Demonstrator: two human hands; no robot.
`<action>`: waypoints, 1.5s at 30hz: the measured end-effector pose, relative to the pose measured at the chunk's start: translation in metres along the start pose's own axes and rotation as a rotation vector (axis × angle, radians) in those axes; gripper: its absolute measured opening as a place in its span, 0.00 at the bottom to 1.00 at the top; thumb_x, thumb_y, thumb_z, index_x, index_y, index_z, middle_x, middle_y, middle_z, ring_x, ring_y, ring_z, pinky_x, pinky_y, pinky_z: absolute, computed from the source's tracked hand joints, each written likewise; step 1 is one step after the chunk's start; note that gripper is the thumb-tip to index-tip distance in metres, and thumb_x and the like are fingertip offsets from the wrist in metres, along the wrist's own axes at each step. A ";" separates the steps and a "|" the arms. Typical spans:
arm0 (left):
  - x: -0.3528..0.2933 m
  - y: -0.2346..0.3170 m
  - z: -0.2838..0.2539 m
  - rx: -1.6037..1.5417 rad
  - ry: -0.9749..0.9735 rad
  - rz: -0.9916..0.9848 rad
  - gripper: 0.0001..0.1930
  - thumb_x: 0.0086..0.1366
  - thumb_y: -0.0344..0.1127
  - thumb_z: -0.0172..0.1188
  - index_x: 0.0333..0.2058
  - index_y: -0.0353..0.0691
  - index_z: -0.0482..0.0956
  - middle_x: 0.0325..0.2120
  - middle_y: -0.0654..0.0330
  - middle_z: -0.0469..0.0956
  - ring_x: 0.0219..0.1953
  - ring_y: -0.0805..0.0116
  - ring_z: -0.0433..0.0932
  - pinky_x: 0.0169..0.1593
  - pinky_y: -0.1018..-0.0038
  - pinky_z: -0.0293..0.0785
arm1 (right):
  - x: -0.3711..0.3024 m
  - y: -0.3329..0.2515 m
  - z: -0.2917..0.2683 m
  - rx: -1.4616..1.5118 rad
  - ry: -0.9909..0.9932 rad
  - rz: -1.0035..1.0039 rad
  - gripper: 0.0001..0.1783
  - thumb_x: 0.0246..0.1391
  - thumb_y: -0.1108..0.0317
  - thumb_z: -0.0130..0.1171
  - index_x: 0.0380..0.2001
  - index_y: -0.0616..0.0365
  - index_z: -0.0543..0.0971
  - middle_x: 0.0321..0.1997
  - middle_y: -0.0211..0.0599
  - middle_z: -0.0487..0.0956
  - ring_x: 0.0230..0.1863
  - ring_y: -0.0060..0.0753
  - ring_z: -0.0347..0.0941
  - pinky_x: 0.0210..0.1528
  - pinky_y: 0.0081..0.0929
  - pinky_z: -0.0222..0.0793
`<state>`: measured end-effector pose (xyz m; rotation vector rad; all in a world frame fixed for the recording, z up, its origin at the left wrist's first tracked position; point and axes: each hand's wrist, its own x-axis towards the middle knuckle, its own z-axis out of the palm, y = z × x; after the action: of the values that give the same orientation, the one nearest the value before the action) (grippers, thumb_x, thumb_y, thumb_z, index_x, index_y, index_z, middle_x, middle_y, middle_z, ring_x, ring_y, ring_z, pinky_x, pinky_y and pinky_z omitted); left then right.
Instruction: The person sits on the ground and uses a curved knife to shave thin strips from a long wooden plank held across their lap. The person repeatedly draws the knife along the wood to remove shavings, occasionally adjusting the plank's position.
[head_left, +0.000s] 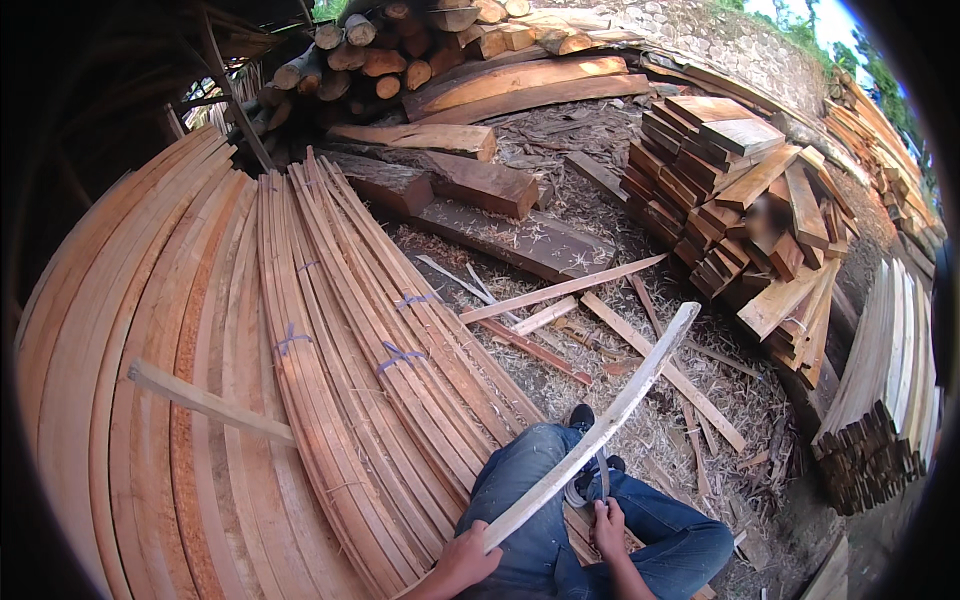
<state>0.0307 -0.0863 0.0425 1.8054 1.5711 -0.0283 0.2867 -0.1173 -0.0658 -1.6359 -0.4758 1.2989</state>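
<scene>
My left hand (466, 562) is wrapped round the near end of a long, pale wooden strip (592, 446). The strip slants up and to the right across my bent knees, its far end raised above the ground. In my right hand (609, 532), just right of the strip, is a knife (603, 478) with a narrow grey blade pointing away from me; its handle is hidden in my fingers. Beside my left leg lie long, thin wooden strips (345, 400), some tied in bundles with purple ties (400, 356).
Wide boards (150, 450) stretch along the left, with a loose batten (210, 403) across them. Scrap pieces (665, 370) and shavings cover the ground ahead. A stack of cut timber (725, 200) stands at right, pale slats (885, 390) nearer, and logs (350, 55) at the back.
</scene>
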 end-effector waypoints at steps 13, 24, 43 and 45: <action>0.001 -0.005 -0.020 0.130 0.027 -0.048 0.27 0.50 0.49 0.61 0.45 0.39 0.67 0.33 0.45 0.79 0.37 0.47 0.79 0.42 0.55 0.73 | -0.032 -0.004 0.013 0.253 -0.011 0.194 0.07 0.58 0.67 0.52 0.29 0.53 0.65 0.14 0.28 0.65 0.10 0.21 0.63 0.07 0.20 0.56; 0.019 -0.018 -0.006 -0.001 -0.079 -0.121 0.28 0.45 0.47 0.64 0.40 0.36 0.67 0.30 0.43 0.78 0.36 0.43 0.78 0.41 0.57 0.73 | -0.069 -0.016 0.001 0.142 -0.007 -0.007 0.09 0.61 0.67 0.52 0.42 0.58 0.70 0.17 0.26 0.66 0.11 0.18 0.63 0.08 0.16 0.56; 0.069 -0.070 -0.022 -0.587 -0.593 -0.057 0.14 0.55 0.39 0.61 0.32 0.34 0.70 0.17 0.61 0.68 0.20 0.71 0.69 0.25 0.73 0.66 | -0.085 -0.038 -0.034 -0.376 0.084 -0.138 0.14 0.58 0.72 0.55 0.45 0.69 0.74 0.21 0.28 0.74 0.16 0.12 0.65 0.17 0.13 0.58; 0.079 -0.062 -0.038 -0.758 -0.798 -0.258 0.12 0.57 0.38 0.59 0.32 0.35 0.71 0.13 0.66 0.65 0.13 0.76 0.65 0.18 0.77 0.62 | -0.084 -0.030 -0.040 -0.496 0.069 -0.194 0.16 0.59 0.72 0.53 0.49 0.68 0.73 0.21 0.28 0.73 0.16 0.12 0.65 0.16 0.12 0.59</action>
<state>-0.0194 0.0003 0.0023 0.8244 1.0068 -0.2149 0.3000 -0.1852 0.0029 -1.9720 -0.9459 1.0245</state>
